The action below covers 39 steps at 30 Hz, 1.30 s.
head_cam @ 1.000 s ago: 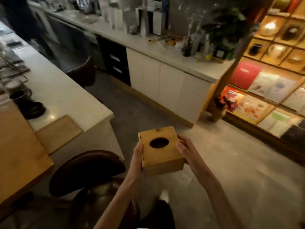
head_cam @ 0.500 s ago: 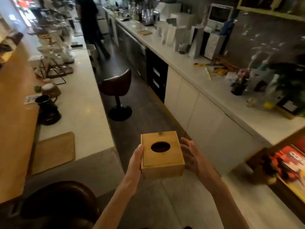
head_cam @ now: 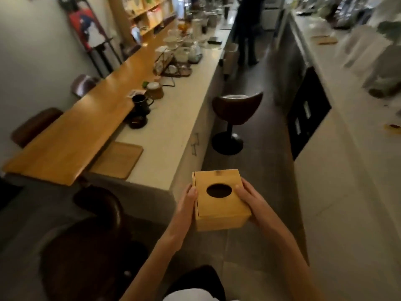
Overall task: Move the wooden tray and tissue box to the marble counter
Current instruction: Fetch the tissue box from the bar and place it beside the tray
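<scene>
Wood of a warm yellow-brown makes up the tissue box [head_cam: 220, 199], a cube with a dark oval hole in its top face, held in the air above the grey floor [head_cam: 256, 161] of the aisle, just off the near corner of the pale marble tabletop [head_cam: 173, 127]. No writing or brand shows on the box, and the packets on the far shelves are too blurred to read.

The left hand [head_cam: 186, 205] presses flat against the box's left side, fingers pointing forward and the thumb lying along the top edge. The right hand [head_cam: 251, 203] wraps the right side, its thumb resting on the lid beside the hole and the fingers curled under the far lower corner. Both forearms reach forward from the bottom of the frame, bare, and together the two hands clamp the box level between them.

The wooden tray [head_cam: 118, 160] lies flat on the near end of the marble tabletop, tucked against the raised wooden bar top [head_cam: 71, 135]. Further along the marble stand a black mug [head_cam: 140, 105] on a dark saucer and a cluster of glassware. A dark stool [head_cam: 234, 118] stands in the aisle, and a person in dark clothes [head_cam: 247, 29] stands at the far end.
</scene>
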Motion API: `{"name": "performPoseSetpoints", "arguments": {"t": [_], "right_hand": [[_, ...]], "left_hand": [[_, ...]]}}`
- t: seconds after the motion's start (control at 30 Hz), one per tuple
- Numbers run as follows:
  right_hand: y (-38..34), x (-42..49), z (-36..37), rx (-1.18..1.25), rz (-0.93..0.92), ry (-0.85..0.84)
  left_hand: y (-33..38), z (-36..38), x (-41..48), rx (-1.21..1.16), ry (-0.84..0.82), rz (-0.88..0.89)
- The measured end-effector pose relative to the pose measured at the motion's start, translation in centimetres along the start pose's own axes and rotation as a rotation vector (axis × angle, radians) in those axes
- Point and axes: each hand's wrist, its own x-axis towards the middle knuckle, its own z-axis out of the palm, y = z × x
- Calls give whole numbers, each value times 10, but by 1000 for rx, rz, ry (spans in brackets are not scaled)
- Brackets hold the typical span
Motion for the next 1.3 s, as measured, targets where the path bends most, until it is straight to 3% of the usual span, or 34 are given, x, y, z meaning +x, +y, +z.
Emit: {"name": "performPoseSetpoints", "arguments": {"t": [0.3, 0.5, 0.73, 0.9, 1.0, 1.2, 1.3], "right_hand": [[-47, 135, -16, -167, 38, -391], [-59, 235, -4, -102, 45, -300], [-74, 333, 40, -93, 87, -365], [-81, 393, 76, -159, 49, -409], [-86, 427, 90, -270, 25, -522], [-96, 489, 100, -327, 100, -728], [-108, 514, 107, -371, 174, -868]], "left_hand": [[1, -24, 81, -168, 290, -202], [0, -61, 163, -385, 573, -208], [9, -87, 235, -515, 813, -52], [19, -107, 252, -359, 999, -121], [26, -115, 257, -274, 1048, -195], [47, -124, 278, -482, 1056, -201], [49, -125, 291, -520, 1147, -160]]}}
